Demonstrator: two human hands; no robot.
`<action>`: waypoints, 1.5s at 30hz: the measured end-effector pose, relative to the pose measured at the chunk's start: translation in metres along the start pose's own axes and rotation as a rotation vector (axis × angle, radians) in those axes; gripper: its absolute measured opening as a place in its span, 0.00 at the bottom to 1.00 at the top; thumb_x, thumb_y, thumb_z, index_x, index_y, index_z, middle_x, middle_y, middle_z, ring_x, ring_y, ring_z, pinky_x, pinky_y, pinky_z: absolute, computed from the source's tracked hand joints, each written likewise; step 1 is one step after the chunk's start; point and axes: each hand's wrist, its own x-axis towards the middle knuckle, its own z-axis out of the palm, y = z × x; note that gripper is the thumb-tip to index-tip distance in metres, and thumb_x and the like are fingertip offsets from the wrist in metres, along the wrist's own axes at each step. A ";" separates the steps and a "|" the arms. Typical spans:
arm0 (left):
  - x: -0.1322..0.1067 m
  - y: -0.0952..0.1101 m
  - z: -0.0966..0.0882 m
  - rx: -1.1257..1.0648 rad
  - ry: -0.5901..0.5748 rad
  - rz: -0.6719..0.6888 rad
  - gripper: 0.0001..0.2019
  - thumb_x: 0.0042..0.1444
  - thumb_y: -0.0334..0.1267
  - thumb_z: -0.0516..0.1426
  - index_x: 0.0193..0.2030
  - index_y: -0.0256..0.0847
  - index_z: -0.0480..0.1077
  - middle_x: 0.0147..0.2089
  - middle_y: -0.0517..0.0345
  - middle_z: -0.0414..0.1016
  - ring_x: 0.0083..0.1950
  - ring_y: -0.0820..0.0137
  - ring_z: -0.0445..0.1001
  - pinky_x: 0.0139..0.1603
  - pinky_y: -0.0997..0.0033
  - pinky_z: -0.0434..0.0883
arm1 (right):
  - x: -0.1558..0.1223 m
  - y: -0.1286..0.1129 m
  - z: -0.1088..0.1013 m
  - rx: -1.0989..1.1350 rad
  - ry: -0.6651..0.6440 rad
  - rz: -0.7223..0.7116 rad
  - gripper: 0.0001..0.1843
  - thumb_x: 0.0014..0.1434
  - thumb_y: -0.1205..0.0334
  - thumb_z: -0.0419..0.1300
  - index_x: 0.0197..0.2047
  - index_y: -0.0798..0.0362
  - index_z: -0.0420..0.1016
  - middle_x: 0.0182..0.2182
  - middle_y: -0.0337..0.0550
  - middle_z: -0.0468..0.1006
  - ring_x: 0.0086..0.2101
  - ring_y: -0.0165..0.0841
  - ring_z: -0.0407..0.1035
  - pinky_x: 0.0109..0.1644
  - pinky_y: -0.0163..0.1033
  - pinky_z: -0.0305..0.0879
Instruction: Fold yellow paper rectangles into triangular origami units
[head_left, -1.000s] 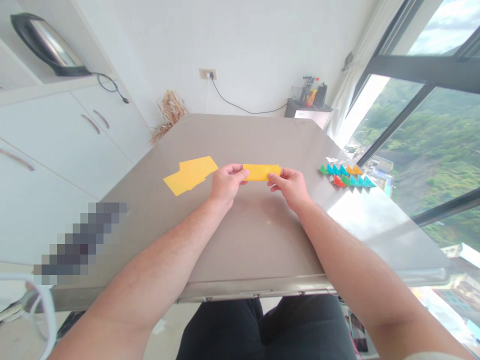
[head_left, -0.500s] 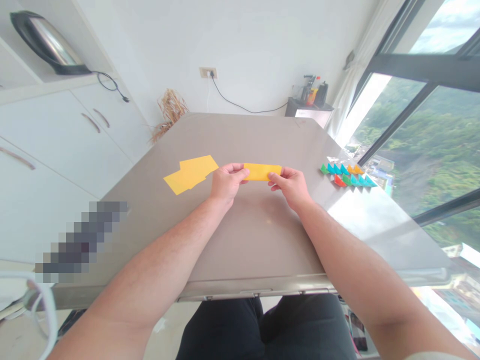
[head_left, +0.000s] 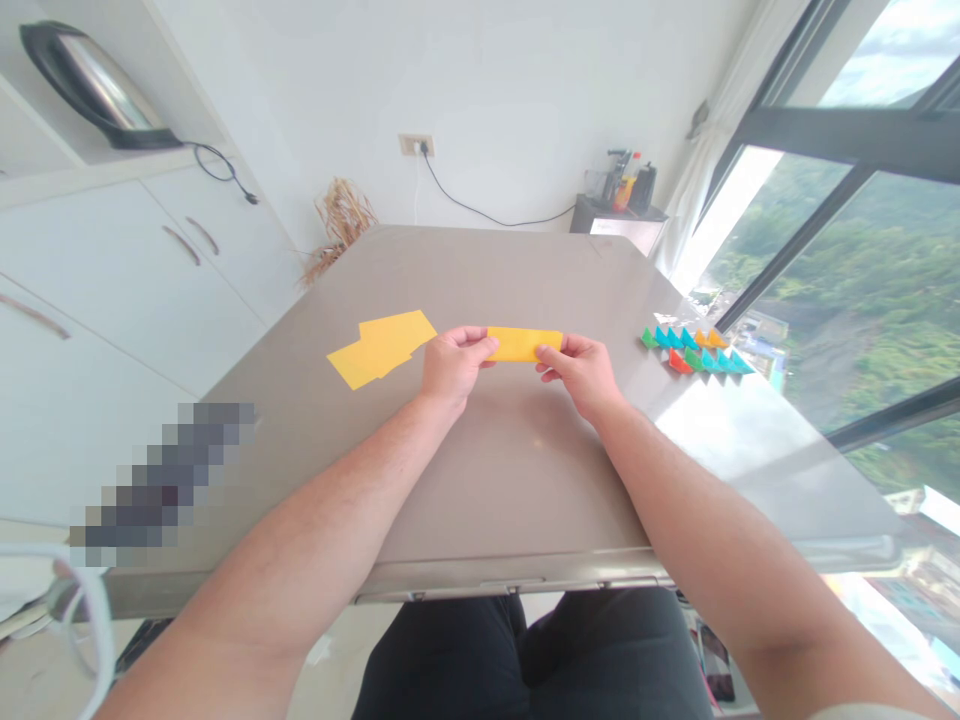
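A folded strip of yellow paper (head_left: pixel 516 344) is held level above the middle of the table, one end in each hand. My left hand (head_left: pixel 452 364) pinches its left end, thumb on the near face and fingers behind. At the other end, my right hand (head_left: pixel 585 372) grips the paper the same way, its thumb pressed on the lower right part. Left of my left hand lie several overlapping yellow paper sheets (head_left: pixel 381 348), flat on the table. Two rows of small folded paper boats (head_left: pixel 686 340) in green, blue, orange and red stand at the right.
The grey-brown table (head_left: pixel 495 470) spans the view, its near edge at my lap. A blurred-out dark object (head_left: pixel 165 480) lies at the left edge. Behind are a wall socket (head_left: pixel 416 145), a small cabinet (head_left: pixel 619 225) with bottles, and dried stalks (head_left: pixel 341 220). A window is at right.
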 end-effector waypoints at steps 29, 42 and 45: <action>-0.010 0.009 -0.002 0.213 -0.393 0.049 0.13 0.52 0.44 0.67 0.43 0.41 0.79 0.43 0.52 0.82 0.44 0.65 0.80 0.45 0.62 0.76 | -0.012 -0.016 -0.001 -0.211 -0.142 0.053 0.14 0.47 0.51 0.70 0.25 0.53 0.75 0.21 0.36 0.71 0.25 0.29 0.63 0.28 0.36 0.57; -0.010 0.000 0.007 0.000 -0.300 -0.103 0.11 0.49 0.43 0.68 0.32 0.37 0.76 0.36 0.50 0.80 0.39 0.64 0.79 0.45 0.57 0.76 | -0.013 -0.011 0.017 0.064 0.067 0.051 0.14 0.45 0.54 0.71 0.21 0.52 0.73 0.21 0.37 0.73 0.24 0.29 0.65 0.29 0.37 0.61; -0.010 0.001 0.007 0.006 -0.288 -0.110 0.10 0.51 0.43 0.66 0.31 0.37 0.76 0.35 0.50 0.80 0.38 0.63 0.79 0.44 0.57 0.76 | -0.014 -0.011 0.018 0.084 0.065 0.058 0.14 0.46 0.55 0.71 0.21 0.52 0.72 0.21 0.37 0.73 0.24 0.28 0.65 0.29 0.37 0.61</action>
